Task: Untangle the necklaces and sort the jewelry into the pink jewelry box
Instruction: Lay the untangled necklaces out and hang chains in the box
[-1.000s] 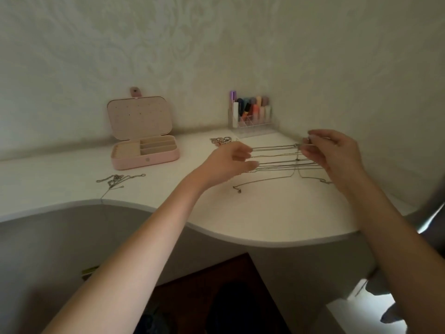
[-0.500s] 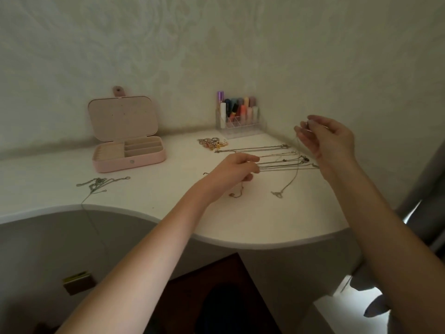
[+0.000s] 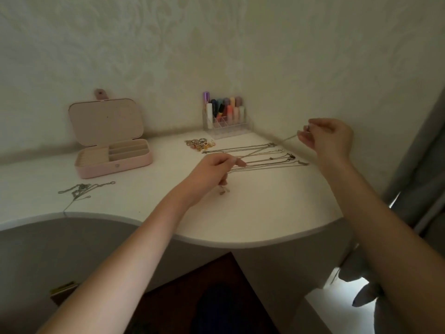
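Open pink jewelry box (image 3: 113, 162) at ten o'clock – compartments look bare, both hands (image 3: 212, 168) (image 3: 327, 138) pinching one thin silver chain (image 3: 260, 151), clear acrylic organizer (image 3: 226, 127) holding blurred coloured tubes

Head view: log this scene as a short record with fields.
left hand: pinches a chain low over the table
right hand: raised, pinches the same chain's other end
chain: stretched between both hands
laid-out necklaces: in rows on the table
tangled necklaces: near the front edge
pink jewelry box: open, compartments look empty
ring pile: beside the clear organiser
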The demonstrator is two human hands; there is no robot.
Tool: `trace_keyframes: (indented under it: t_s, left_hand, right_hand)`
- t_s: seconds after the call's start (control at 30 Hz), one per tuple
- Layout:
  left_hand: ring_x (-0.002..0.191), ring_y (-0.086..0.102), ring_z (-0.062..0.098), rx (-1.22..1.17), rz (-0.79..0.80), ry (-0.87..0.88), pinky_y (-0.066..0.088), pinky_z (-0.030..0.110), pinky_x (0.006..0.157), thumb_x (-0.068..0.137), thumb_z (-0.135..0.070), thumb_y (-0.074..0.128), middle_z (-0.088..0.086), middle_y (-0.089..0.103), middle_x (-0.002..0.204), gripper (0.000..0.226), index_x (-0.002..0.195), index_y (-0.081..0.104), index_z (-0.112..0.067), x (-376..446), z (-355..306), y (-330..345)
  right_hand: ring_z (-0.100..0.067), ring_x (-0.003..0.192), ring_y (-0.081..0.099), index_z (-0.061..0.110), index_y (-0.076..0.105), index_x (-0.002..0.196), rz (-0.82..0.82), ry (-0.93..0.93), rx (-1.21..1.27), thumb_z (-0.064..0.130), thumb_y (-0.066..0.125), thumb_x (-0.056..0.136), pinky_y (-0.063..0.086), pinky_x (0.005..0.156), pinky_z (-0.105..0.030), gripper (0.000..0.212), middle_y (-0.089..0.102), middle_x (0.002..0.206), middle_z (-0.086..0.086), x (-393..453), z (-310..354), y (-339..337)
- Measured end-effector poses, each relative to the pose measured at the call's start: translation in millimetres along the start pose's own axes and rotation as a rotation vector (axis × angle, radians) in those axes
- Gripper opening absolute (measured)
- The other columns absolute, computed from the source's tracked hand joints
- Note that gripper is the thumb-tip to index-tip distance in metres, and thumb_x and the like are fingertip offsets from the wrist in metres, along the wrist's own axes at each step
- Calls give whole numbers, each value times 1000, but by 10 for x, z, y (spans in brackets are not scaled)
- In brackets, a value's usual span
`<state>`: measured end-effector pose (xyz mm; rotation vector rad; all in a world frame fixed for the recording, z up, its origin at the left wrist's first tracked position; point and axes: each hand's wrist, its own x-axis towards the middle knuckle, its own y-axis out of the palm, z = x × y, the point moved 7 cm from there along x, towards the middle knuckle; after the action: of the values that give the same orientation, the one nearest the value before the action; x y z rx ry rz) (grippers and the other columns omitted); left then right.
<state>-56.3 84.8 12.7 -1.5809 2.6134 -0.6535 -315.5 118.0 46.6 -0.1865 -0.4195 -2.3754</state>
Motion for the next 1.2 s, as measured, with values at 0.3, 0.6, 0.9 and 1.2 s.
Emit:
trace_keyframes:
  t_s: [0.3,0.6,0.9,1.2]
  left_hand:
    - [78,53,7,642,-155,182,39,14,73,93,-11,56,-3,66,93,19,100,73,-11,-97,61,-191]
    - [93,58,22,757,-240,172,47,43,83,87,-19,64,-1,63,100,13,94,74,-25,-58,194,-224]
    - [100,57,26,679,-310,196,46,44,87,96,-7,41,9,61,110,29,119,57,-14,-186,196,-382]
    - [109,54,33,835,-657,-82,44,39,88,87,5,43,10,61,116,34,106,67,-12,-848,508,-1731]
  right_hand:
    - [-34,97,61,15,68,97,176,-371,-1270,11,53,90,46,73,-34,17,67,103,-13,-43,-406,-136]
    - [-34,103,62,5,68,107,83,-340,-1599,13,50,96,51,76,-36,23,62,112,-16,-28,-450,-126]
    - [-38,94,58,3,66,103,119,-491,-1409,14,46,96,41,67,-37,24,55,104,-19,-149,-308,-20]
    - [-19,87,56,19,64,108,575,-741,-1020,26,47,98,41,66,-29,21,57,100,0,-1153,-191,1336]
